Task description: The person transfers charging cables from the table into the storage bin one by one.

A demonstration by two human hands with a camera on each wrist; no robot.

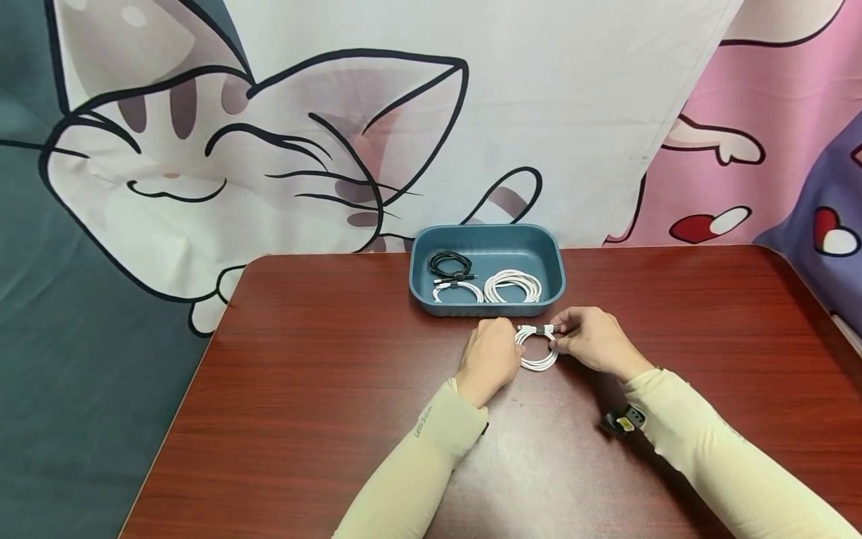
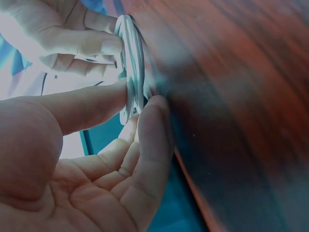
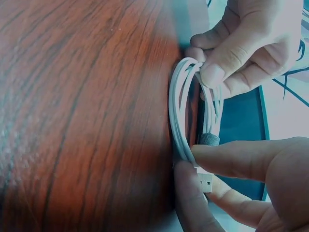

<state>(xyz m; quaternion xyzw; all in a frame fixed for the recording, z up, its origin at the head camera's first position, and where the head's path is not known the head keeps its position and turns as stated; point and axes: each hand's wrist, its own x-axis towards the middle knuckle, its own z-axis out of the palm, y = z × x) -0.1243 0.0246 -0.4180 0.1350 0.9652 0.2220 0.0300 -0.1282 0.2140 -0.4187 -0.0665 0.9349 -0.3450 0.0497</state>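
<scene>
A white USB cable (image 1: 538, 364) lies coiled in a ring near the front of the blue tray, bound by a dark strap (image 3: 209, 139) beside its USB plug (image 3: 206, 183). My left hand (image 1: 492, 355) pinches the left side of the coil between thumb and fingers. On the opposite side my right hand (image 1: 596, 341) pinches the ring close to the plug. In the right wrist view the thumb and a finger of the right hand press on the loops from both faces. The left wrist view has the coil edge-on, with both hands around it.
The blue tray (image 1: 486, 309) stands at the table's back edge. In it lie a black coiled cable (image 1: 450, 263), a smaller white coil (image 1: 459, 290) and a larger white coil (image 1: 512, 286). Behind the brown table (image 1: 303, 419) hangs a cat-printed curtain (image 1: 552, 97).
</scene>
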